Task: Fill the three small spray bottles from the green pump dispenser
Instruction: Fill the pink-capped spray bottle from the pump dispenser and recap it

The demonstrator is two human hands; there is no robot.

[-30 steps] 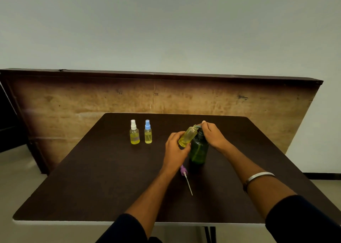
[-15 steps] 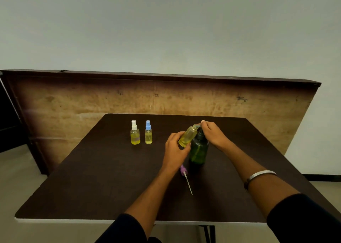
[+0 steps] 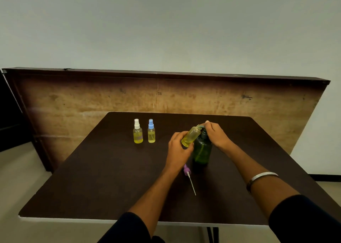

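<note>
Nothing has shifted noticeably since the earlier frames: both hands keep their positions and the filling posture is unchanged. The left hand (image 3: pixel 178 147) grips the uncapped spray bottle (image 3: pixel 191 136), tilted with its open neck raised to the spout of the green pump dispenser (image 3: pixel 202 148), which stands upright on the table (image 3: pixel 92 178) near its middle. The right hand (image 3: pixel 215 134) is curled over the pump head, fingers on top of it. The held bottle appears largely full of yellow liquid. Its purple spray cap (image 3: pixel 186 169), with dip tube attached, lies on the table just in front of the dispenser. Two other spray bottles, one white-capped (image 3: pixel 137 132) and one blue-capped (image 3: pixel 151 131), stand side by side, well apart to the left, both capped and holding yellow liquid. Judged from this, the third and last fill is in hand. To perform it well, keep the neck seated directly under the spout, press the pump in short, even strokes, and steady the dispenser base against tipping. Stop before the liquid reaches the neck, since the dip tube will displace some on recapping.
</note>
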